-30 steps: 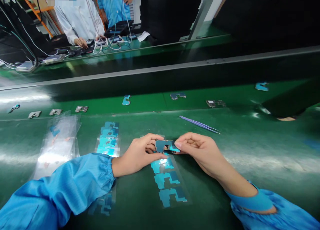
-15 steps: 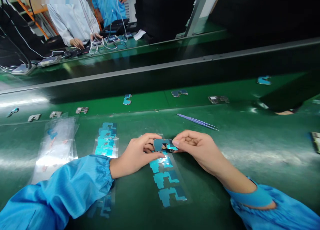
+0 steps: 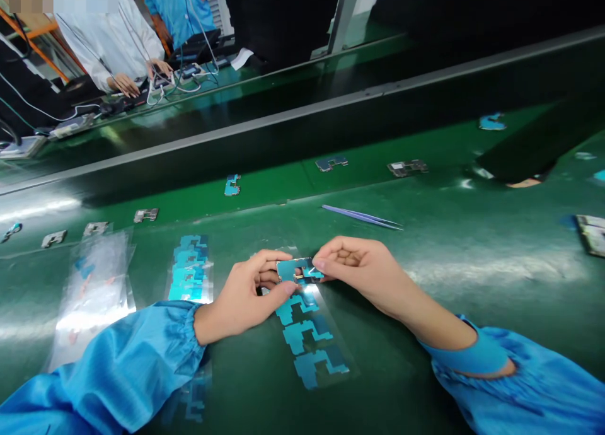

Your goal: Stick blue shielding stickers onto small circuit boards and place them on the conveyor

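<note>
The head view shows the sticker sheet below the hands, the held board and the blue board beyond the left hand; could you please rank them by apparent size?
Sticker sheet, largest
Held board
Blue board, smallest; farther away, so its true size is unsure

A small, thin circuit board (image 3: 286, 272) with a teal-blue face is held just below the center of the frame, its long side running across the picture. A cutout shows near its middle; a pale glint marks the right end, partly hidden.
</note>
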A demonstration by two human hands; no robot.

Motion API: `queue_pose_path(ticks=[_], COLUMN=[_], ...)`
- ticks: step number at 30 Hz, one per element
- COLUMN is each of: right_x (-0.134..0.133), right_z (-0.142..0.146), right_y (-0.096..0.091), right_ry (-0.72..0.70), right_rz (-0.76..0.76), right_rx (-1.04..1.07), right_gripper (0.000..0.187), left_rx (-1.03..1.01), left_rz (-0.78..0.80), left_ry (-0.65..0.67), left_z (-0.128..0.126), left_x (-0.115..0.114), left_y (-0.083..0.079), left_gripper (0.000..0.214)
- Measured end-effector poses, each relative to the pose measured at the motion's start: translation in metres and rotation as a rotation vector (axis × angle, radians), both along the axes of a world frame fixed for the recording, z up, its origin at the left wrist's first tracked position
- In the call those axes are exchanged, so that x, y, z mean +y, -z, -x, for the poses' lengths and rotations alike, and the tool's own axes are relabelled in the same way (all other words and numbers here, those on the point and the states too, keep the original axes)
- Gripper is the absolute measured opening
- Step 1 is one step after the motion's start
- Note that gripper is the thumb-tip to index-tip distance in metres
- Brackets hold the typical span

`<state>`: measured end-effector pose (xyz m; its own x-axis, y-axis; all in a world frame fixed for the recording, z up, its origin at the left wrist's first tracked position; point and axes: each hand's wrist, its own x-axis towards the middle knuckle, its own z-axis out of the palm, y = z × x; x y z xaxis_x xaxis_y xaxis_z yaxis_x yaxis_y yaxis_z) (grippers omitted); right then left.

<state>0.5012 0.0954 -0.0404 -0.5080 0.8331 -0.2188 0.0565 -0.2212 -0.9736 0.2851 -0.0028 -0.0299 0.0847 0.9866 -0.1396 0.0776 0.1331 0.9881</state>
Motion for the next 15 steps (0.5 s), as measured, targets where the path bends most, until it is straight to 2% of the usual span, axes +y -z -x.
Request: queue_pose_path(ticks=[6, 11, 15], right_x=[-0.0008, -0.0001, 0.0007], right_z=[-0.0009, -0.0018, -0.0024], right_y=[-0.0042, -0.0038, -0.003], right_ry=[-0.038, -0.043, -0.049], right_rz=[0.018, 0.011, 0.023], right_rx=[-0.002, 0.008, 0.014], right_gripper=[0.024, 0.021, 0.018], left_rx=[-0.076, -0.265, -0.337], left_rz=[0.042, 0.119, 0.143], left_ry=[0.018, 0.001, 0.025], left_z=[0.0074, 0.006, 0.0076], left_x=[-0.0006, 0.0041, 0.0083], left_y=[0.0033, -0.0017, -0.0045], left_gripper=[0.041, 0.037, 0.032])
